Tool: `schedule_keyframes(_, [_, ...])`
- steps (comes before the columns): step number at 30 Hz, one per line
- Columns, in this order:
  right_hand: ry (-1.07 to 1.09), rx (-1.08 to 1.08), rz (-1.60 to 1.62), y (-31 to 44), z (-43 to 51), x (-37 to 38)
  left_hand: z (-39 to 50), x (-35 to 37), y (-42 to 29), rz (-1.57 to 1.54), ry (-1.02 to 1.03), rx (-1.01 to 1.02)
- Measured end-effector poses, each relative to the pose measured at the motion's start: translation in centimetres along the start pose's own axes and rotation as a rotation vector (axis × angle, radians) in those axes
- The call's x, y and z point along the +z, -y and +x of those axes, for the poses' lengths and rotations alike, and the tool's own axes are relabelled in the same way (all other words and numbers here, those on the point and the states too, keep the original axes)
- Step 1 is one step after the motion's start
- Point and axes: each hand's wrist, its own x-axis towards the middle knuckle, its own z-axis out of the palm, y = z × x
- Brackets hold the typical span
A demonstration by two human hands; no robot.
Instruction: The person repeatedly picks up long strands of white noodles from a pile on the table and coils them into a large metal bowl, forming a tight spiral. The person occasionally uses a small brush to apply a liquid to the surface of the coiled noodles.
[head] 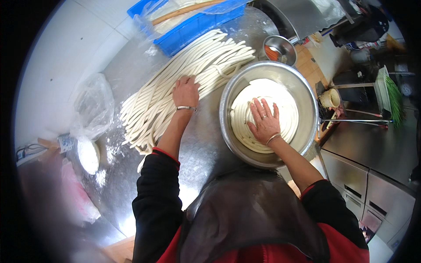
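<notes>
Long ropes of pale dough (204,62) lie side by side in a wide, overlapping bunch on the metal worktop (204,131). My left hand (186,90) rests on top of them, fingers bent; whether it grips a rope I cannot tell. To the right, a large round metal basin (227,131) holds a coil of dough rope (241,128) wound in rings. Palm down, my right hand (264,121) lies flat on that coil with its fingers spread and nothing gripped. The top of the coil is washed out by glare.
Behind the dough stands a blue plastic crate (200,28) with a wooden rolling pin (187,11) across it. A small metal pot (289,49) is just beyond the basin. At left are a clear plastic bag (93,105), a heap of white flour (88,156) and a pink bag (77,190).
</notes>
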Motion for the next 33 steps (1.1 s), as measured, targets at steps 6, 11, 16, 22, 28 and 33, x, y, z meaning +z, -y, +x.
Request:
schedule_keyframes(6, [0.099,-0.013,0.07,-0.1,0.2,-2.2,-0.2,-0.4,0.4,-0.193,-0.13,-0.013])
schedule_keyframes(11, [-0.285,-0.297,0.585,2.9,2.1,-9.3,-2.3,-11.0,-3.0,-0.97,0.685,-0.298])
schedule_keyframes(16, [-0.086,-0.534,0.99,10.4,3.3,-13.6,-4.5,-25.2,-9.1,-1.008,0.771,-0.214])
schedule_keyframes(22, [0.424,-0.515,1.382,8.5,-4.6,-16.5,-7.1,-33.2,-6.3,-1.353,0.713,-0.395])
schedule_keyframes(28, [0.038,-0.429,1.288,2.8,-7.8,-17.8,-9.0,-27.7,-4.7,-0.792,0.876,-0.228])
schedule_keyframes(33, [-0.2,0.263,1.371,-7.0,-8.7,-20.0,-13.2,-15.3,3.2,-0.244,0.924,-0.11])
